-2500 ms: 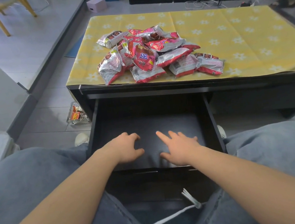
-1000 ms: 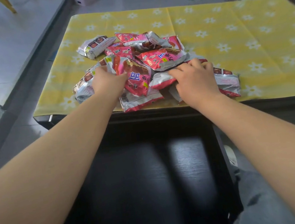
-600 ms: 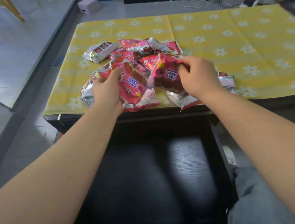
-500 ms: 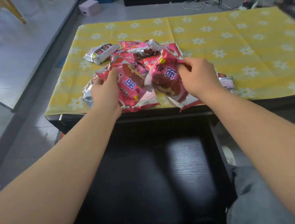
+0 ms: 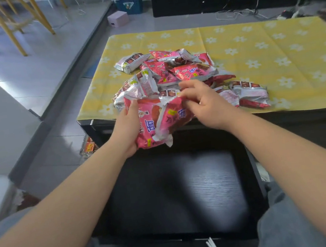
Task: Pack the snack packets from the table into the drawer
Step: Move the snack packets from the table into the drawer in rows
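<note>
Left hand (image 5: 128, 126) grips one pink packet (image 5: 146, 125); right hand (image 5: 203, 103) seemingly pinches another (image 5: 175, 117), both above the open drawer's (image 5: 174, 195) far edge, near the pile (image 5: 173, 69).

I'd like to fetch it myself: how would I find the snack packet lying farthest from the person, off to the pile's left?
Start at the yellow flowered tablecloth and find the heap of pink snack packets near its front left. At the heap's far left corner lies a silver packet, almost clear of the others. Its wrapper is mostly silver-white with small dark food pictures, while its neighbours are largely pink.
</note>
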`<action>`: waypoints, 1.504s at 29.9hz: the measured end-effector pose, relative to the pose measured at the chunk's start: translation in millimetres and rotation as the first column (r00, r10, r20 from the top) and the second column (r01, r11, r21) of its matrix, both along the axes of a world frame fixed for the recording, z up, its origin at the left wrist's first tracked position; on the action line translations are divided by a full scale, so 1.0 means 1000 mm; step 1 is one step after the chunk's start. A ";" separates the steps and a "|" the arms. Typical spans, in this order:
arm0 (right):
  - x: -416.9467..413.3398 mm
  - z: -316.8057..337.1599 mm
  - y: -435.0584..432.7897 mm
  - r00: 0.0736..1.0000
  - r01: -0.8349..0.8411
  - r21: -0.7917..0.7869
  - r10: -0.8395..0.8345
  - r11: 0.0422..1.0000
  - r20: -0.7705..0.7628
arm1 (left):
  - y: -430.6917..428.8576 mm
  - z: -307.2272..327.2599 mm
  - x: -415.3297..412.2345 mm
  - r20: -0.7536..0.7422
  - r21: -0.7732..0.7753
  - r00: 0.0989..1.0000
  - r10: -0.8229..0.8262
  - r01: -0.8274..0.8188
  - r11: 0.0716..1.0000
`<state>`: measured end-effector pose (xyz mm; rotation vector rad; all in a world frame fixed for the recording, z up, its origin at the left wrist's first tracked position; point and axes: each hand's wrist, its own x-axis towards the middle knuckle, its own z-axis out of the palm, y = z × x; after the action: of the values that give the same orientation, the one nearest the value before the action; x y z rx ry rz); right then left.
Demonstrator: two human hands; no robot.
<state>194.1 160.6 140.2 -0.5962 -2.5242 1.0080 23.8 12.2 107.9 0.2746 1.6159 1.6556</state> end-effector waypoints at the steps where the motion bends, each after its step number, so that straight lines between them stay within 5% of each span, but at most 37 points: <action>1: -0.002 -0.003 -0.006 0.999 -0.001 -0.006 0.002 1.000 0.037 | -0.005 -0.003 0.003 -0.009 -0.019 1.000 -0.017 0.016 1.000; 11: -0.017 -0.043 -0.080 0.991 -0.133 0.121 0.135 0.984 -0.008 | -0.042 -0.023 0.030 0.044 -0.028 0.994 -0.099 0.101 0.995; 18: -0.027 -0.073 -0.112 0.963 0.209 0.141 -0.229 0.968 0.144 | -0.059 -0.031 0.025 0.123 -0.039 0.991 -0.043 0.049 0.998; 23: -0.034 -0.102 -0.120 0.978 0.066 -0.136 -0.037 0.989 0.207 | -0.067 -0.040 0.031 0.259 -0.115 0.965 -0.050 0.082 0.990; 29: -0.037 -0.119 -0.118 0.989 -0.036 -0.186 0.062 0.982 0.135 | -0.072 -0.050 0.029 0.327 -0.119 0.936 -0.130 0.178 0.977; 32: -0.036 -0.125 -0.112 0.974 -0.121 -0.197 0.154 0.973 0.165 | -0.073 -0.059 0.026 0.237 -0.122 0.952 -0.193 0.226 0.966; 35: -0.037 -0.129 -0.109 0.947 -0.123 -0.092 0.144 0.988 0.287 | -0.075 -0.070 0.024 0.174 -0.156 0.974 -0.142 0.170 0.973; 39: -0.043 -0.139 -0.123 0.936 -0.045 0.246 -0.045 0.968 0.350 | -0.079 -0.083 0.018 0.120 -0.273 0.989 -0.087 0.117 0.955; 41: -0.046 -0.147 -0.131 0.942 -0.022 0.153 -0.030 0.988 0.334 | -0.082 -0.089 0.014 0.082 -0.320 0.991 -0.103 0.124 0.939; 45: -0.056 -0.163 -0.143 0.917 0.027 -0.354 0.118 0.935 0.382 | -0.090 -0.101 0.010 -0.009 -0.455 0.979 -0.203 0.177 0.873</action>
<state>138.2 17.9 -22.5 -0.9319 -2.7242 1.5117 34.1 -77.5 7.4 0.2321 1.8980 1.0901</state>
